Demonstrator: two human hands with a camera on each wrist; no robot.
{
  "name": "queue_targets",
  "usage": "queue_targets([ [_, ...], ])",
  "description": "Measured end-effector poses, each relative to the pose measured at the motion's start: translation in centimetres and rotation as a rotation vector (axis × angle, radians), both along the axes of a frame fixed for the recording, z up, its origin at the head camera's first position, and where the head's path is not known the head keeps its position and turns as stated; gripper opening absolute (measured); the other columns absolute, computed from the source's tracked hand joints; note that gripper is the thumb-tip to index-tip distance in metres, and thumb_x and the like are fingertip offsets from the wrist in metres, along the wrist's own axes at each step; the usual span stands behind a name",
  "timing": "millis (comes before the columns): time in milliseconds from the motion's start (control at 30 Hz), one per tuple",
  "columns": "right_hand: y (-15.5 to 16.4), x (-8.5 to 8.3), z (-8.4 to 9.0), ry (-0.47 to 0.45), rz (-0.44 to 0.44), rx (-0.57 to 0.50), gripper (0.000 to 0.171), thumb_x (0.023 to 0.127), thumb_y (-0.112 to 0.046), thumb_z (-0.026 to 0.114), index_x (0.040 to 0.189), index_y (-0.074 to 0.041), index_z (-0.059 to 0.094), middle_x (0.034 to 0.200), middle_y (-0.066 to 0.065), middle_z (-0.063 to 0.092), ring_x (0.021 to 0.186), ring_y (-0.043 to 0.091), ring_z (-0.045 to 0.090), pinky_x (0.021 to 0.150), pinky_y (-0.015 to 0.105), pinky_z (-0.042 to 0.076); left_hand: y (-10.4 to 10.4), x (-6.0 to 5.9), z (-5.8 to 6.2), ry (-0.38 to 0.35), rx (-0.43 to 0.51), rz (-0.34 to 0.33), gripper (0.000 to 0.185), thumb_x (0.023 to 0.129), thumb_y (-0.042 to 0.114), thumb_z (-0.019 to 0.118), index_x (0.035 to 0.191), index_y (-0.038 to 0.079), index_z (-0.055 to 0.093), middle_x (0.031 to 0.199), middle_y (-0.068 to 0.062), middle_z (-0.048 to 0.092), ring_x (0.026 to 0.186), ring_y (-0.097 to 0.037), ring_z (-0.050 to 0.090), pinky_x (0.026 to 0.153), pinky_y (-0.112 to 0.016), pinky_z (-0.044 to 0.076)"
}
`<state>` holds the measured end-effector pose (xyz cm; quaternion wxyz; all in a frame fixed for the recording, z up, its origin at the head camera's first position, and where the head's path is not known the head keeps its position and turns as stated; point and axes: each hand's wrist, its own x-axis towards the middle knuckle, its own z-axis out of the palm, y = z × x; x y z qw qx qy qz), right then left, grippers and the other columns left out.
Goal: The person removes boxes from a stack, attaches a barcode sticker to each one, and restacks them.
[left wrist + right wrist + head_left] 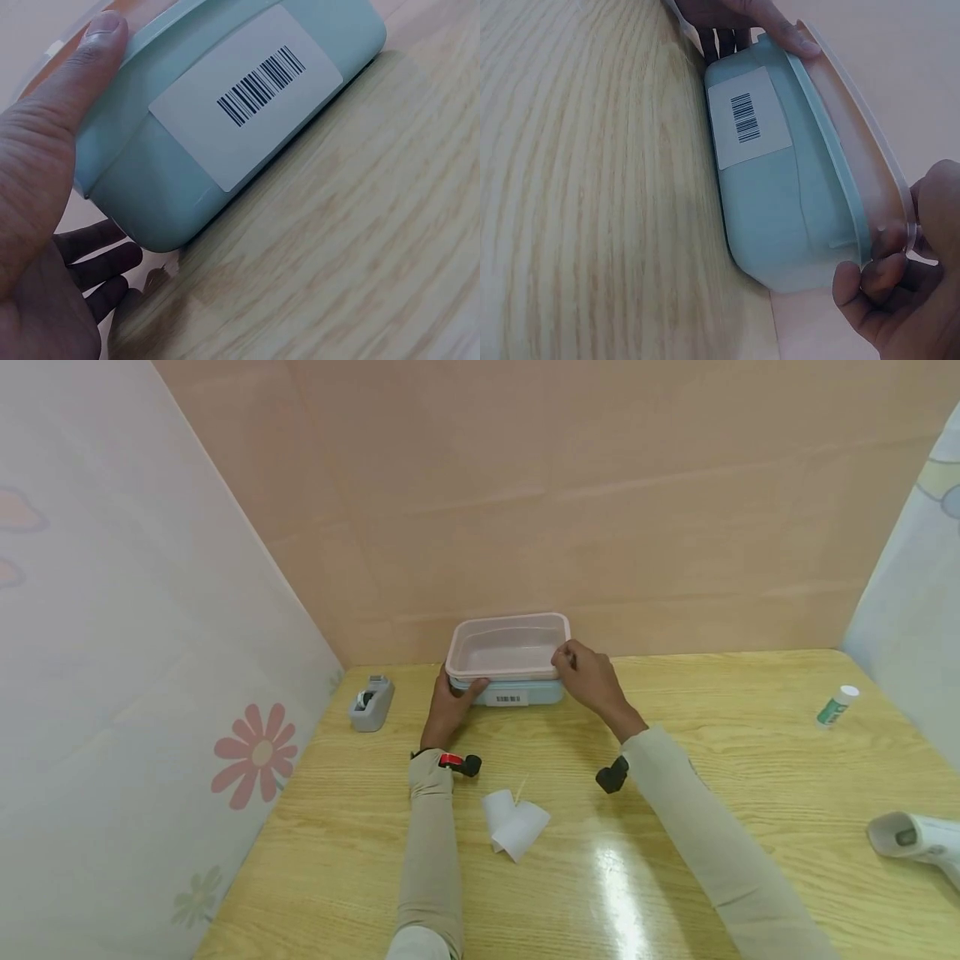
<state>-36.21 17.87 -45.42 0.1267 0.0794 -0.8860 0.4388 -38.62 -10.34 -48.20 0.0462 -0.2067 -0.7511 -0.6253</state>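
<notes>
Head view first: the container [508,662] sits at the far edge of the wooden table [675,827], right up against the back wall, so it can't really slide away from the person. Left hand [450,706] cups the container's left end with the thumb laid over the top edge, which looks like bracing. Right hand [588,677] is at the right near corner, fingertips pinching the rim of the pink lid [510,643]. One hand steadying and one working the corner, I'd guess. Also around: a tape dispenser [371,702] off to the left, curled paper slips [514,824] between the forearms, a glue stick [837,706] and a white handheld scanner-looking thing [911,839] well off to the right.

Left wrist view: thumb [82,67] lies flat along the top edge, the other fingers [105,262] loosely curled around the end near the table. So it's a wrap-around hold. The body is pale mint plastic with rounded corners and a white barcode label [251,94] on the side.

Right wrist view: fingertips [885,270] nip the translucent pink lid's edge at the corner, thumb side partly hidden. The lid seems to sit on top of the mint base; can't tell if it's snapped shut.
</notes>
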Motion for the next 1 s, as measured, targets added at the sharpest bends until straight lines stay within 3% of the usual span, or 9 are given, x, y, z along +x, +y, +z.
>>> queue_targets([
  [233, 0.1, 0.0, -0.5, -0.004, -0.004, 0.031, 0.030, 0.105, -0.036, 0.042, 0.109, -0.015, 0.063, 0.078, 0.003, 0.064, 0.056, 0.022, 0.049, 0.053, 0.038, 0.042, -0.1, -0.3, 0.2, -0.003, 0.006, -0.038, 0.076, 0.094, 0.009, 0.071, 0.156, 0.004, 0.028, 0.139, -0.016, 0.049, 0.121, -0.024, 0.050, 0.109, -0.045, 0.036],
  [533, 0.0, -0.2, -0.8, 0.002, -0.005, 0.023, 0.028, 0.105, -0.037, 0.044, 0.108, -0.016, 0.063, 0.074, 0.004, 0.061, 0.055, 0.021, 0.049, 0.051, 0.037, 0.040, -0.5, -0.6, 0.0, 0.099, -0.010, -0.093, 0.075, 0.094, 0.006, 0.070, 0.156, 0.005, 0.029, 0.138, -0.028, 0.048, 0.121, -0.026, 0.052, 0.109, -0.044, 0.036],
  [1000, 0.0, -0.3, -1.3, -0.016, -0.017, -0.009, 0.030, 0.104, -0.041, 0.045, 0.110, -0.019, 0.064, 0.066, 0.005, 0.057, 0.049, 0.019, 0.043, 0.044, 0.033, 0.035, -0.8, -0.6, -0.5, 0.018, -0.045, -0.056, 0.084, 0.095, 0.011, 0.070, 0.161, 0.010, 0.018, 0.141, -0.007, 0.048, 0.127, -0.024, 0.048, 0.110, -0.048, 0.035],
])
